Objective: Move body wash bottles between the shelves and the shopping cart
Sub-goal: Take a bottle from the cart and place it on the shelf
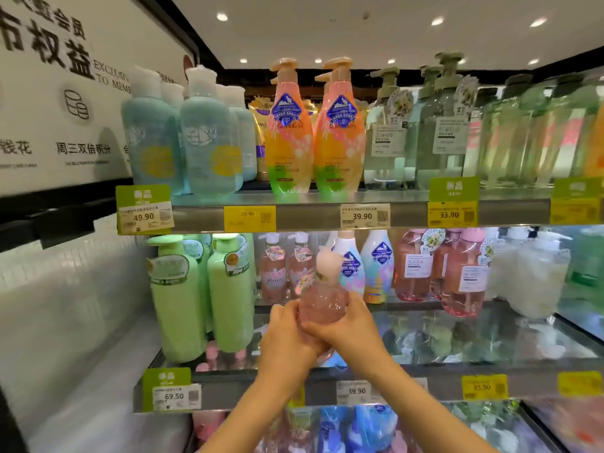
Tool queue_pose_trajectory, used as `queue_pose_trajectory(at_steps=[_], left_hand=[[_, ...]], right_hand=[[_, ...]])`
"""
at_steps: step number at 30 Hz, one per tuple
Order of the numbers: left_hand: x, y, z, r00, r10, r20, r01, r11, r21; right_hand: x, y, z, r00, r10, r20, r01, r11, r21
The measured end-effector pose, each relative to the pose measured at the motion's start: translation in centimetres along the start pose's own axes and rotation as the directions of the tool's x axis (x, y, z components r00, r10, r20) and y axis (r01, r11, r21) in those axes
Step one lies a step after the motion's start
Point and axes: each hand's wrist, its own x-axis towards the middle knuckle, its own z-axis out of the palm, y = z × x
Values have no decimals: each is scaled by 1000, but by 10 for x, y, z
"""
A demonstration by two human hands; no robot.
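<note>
Two bare hands grip one item: a clear pink plastic bottle [322,305] with a faceted, bulbous body and a pale peach pump head. We hold it upright over the near edge of the reflective metal middle shelf [457,335], in front of the row of pink bottles.

Our left hand [287,331] curls its fingers round the bottle's left side; our right hand [343,325] wraps the right side and lower front, the two hands touching beneath it. Both forearms reach up from the near bottom edge.

Middle shelf, left to right:
- tall matte light-green cylindrical bottles [178,302] with flat green pump caps
- slim translucent pink floral-label bottles [274,273] with white pumps, far behind the held one
- white curved bottles with blue crest labels [380,263]
- glossy rose-pink clear bottles with white labels [413,266]
- frosted white bottles [536,273], blurred

Upper shelf, left to right:
- pale blue translucent bottles [153,138] with white caps
- two orange-to-green hourglass bottles [287,132] with peach pumps
- clear greenish bottles with sage-green pumps [387,132]

Yellow and white price tags [364,216] line both shelf edges. We note a white wall sign with black lettering [55,93] at far left.
</note>
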Motion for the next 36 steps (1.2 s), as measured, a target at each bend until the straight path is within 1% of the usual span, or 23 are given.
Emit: queue_pose_trajectory(at_steps=[2, 5, 7, 12, 14, 16, 18, 20, 22, 24, 25, 26, 28, 29, 31, 34, 36], left_hand=[[14, -11, 1, 997, -44, 60, 48, 997, -67], [33, -31, -4, 981, -56, 185, 61, 998, -23], [42, -41, -6, 978, -75, 196, 78, 997, -9], [59, -61, 5, 985, -141, 101, 142, 990, -4], [66, -64, 12, 980, -196, 44, 197, 980, -22], [74, -65, 18, 961, -276, -8, 276, 960, -56], [82, -67, 21, 944, -322, -73, 323, 946, 8], [85, -71, 23, 939, -326, -109, 334, 940, 62], [88, -73, 26, 932, -342, -124, 354, 930, 101], [90, -72, 29, 921, -357, -159, 380, 913, 150], [91, -72, 31, 919, -352, -177, 380, 910, 166], [91, -73, 33, 920, -341, -194, 376, 909, 181], [93, -76, 36, 921, -327, -213, 370, 904, 213], [95, -76, 37, 921, -329, -211, 373, 901, 224], [98, -81, 38, 915, -360, -181, 397, 886, 241], [98, -89, 37, 884, -451, -121, 466, 836, 289], [97, -94, 37, 867, -481, -130, 498, 826, 264]], right_hand=[[13, 7, -3, 999, 28, 39, -29, 999, 20], [32, 16, -5, 984, 79, 158, -89, 994, 57], [41, 20, -4, 965, 87, 247, -102, 994, 49], [63, 34, 4, 946, 112, 305, -124, 992, 19], [74, 39, 11, 940, 114, 321, -115, 993, -15], [84, 44, 18, 929, 133, 346, -112, 991, -79], [91, 52, 24, 920, 139, 365, -122, 990, -70], [95, 57, 29, 914, 142, 379, -150, 989, -8], [99, 63, 33, 922, 148, 357, -183, 981, 65], [102, 68, 37, 936, 152, 318, -186, 979, 79], [103, 70, 39, 947, 151, 284, -169, 985, 39], [103, 73, 42, 962, 150, 229, -145, 989, -42], [101, 74, 45, 983, 148, 106, -116, 957, -265], [101, 74, 46, 986, 151, 66, -123, 940, -319], [104, 74, 47, 981, 180, 79, -150, 945, -290], [113, 76, 50, 977, 172, 123, -152, 976, -158], [120, 77, 54, 978, 166, 130, -147, 979, -143]])
